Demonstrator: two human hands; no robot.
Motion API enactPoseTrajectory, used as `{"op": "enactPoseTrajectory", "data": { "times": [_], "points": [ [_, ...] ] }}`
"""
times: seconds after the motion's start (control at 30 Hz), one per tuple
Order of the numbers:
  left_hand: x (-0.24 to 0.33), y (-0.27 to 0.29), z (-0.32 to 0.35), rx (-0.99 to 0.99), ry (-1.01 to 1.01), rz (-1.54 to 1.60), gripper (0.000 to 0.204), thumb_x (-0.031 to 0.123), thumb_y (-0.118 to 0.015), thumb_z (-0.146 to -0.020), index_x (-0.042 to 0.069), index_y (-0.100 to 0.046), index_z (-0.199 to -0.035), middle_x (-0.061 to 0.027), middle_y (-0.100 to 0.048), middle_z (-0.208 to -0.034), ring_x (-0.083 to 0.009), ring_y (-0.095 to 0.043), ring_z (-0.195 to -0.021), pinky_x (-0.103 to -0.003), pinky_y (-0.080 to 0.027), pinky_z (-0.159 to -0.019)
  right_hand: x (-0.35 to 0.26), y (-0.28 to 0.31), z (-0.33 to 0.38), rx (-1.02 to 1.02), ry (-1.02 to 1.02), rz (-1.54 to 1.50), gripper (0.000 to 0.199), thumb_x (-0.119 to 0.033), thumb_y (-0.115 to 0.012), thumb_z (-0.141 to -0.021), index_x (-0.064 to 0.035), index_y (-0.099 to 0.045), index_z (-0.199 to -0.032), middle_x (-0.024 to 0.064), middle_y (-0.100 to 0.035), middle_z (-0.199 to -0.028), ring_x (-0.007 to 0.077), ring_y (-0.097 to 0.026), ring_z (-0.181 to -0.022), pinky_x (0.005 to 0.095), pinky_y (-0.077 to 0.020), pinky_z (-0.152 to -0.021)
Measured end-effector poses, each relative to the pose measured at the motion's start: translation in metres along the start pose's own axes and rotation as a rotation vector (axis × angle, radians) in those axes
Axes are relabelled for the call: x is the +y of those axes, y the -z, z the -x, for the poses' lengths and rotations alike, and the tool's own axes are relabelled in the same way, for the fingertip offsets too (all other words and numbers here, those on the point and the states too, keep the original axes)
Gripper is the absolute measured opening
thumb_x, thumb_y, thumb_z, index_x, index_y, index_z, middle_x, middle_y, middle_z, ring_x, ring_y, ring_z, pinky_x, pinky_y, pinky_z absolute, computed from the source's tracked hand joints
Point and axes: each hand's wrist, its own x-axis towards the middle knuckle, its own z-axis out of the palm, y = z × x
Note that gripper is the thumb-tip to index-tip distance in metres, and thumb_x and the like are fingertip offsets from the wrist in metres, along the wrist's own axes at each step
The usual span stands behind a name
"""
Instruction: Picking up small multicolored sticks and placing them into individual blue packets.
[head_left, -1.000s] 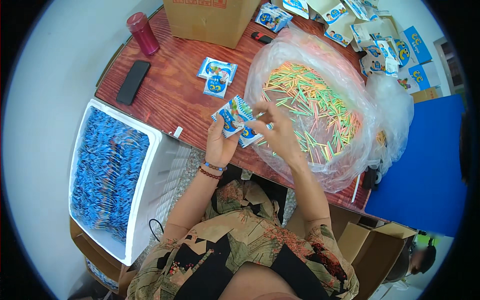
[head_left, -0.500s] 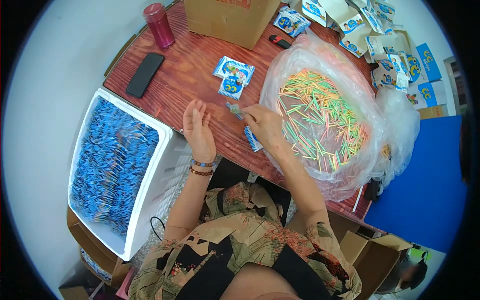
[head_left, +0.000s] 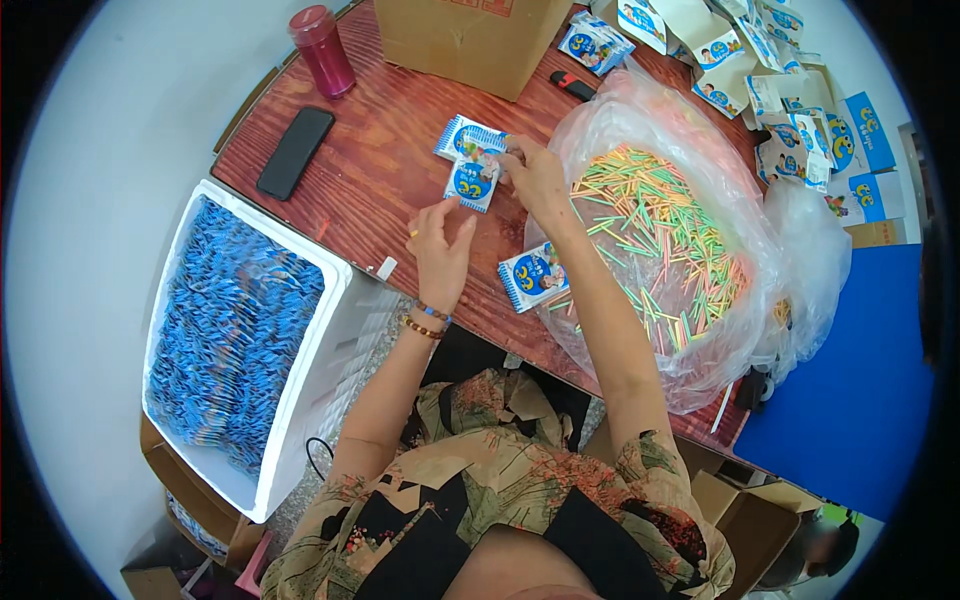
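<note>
Two small blue-and-white packets (head_left: 473,182) lie overlapping on the red wood-grain table. My right hand (head_left: 538,180) reaches their right side, its thumb and fingertips closed at the edge of the packets. My left hand (head_left: 440,250) is just below them, fingers apart and thumb out, its index fingertip near the lower packet's bottom edge; nothing shows in it. Another blue-and-white packet (head_left: 532,277) lies beside my right forearm, partly covered by it. To the right sits an open clear plastic bag (head_left: 745,340) of thin pastel sticks (head_left: 660,230).
A white foam box (head_left: 335,275) full of blue packets stands left. On the table are a black phone (head_left: 295,153), pink-red bottle (head_left: 322,52), cardboard box (head_left: 470,45), red-and-black cutter (head_left: 573,86) and small white piece (head_left: 386,267). Several opened cartons (head_left: 790,130) pile up far right.
My right hand has moved up to the overlapping packets; the small sachet it held no longer shows in it. My left hand has shifted right. The packet by my right forearm shows more fully.
</note>
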Motion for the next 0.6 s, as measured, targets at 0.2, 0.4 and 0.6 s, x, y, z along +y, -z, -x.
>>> {"op": "enactPoseTrajectory", "data": {
  "times": [0.2,0.4,0.6],
  "points": [
    [0.010,0.004,0.012,-0.203,-0.047,-0.239,0.033,0.028,-0.072,-0.080,0.010,-0.061,-0.106,-0.0069,-0.055,-0.108,-0.0289,-0.046,-0.109,-0.047,-0.030,-0.091,0.020,0.032,0.056,0.183,0.155,0.075,0.020,-0.013,-0.060,-0.089,0.0005,-0.064,-0.103,0.0120,-0.068,-0.080,0.0176,-0.066,-0.065,0.0291,-0.0479,-0.054],
    [0.021,-0.016,0.033,-0.297,-0.223,-0.393,0.035,0.037,-0.076,-0.071,0.013,-0.062,-0.091,-0.0023,-0.056,-0.097,-0.0241,-0.046,-0.101,-0.044,-0.027,-0.087,0.033,0.059,0.125,0.005,-0.065,0.086,0.025,-0.017,-0.065,-0.084,-0.0036,-0.065,-0.104,0.0130,-0.065,-0.091,0.0240,-0.065,-0.079,0.0348,-0.0499,-0.069],
    [0.014,-0.023,0.029,-0.263,-0.315,-0.330,0.022,0.025,-0.073,-0.075,0.011,-0.060,-0.086,-0.0037,-0.056,-0.088,-0.0258,-0.048,-0.096,-0.046,-0.026,-0.089,0.033,0.062,0.136,0.079,0.024,0.425,0.042,-0.026,-0.071,-0.078,-0.0078,-0.060,-0.114,0.0134,-0.057,-0.100,0.0322,-0.062,-0.087,0.0417,-0.0488,-0.072]
  ]
}}
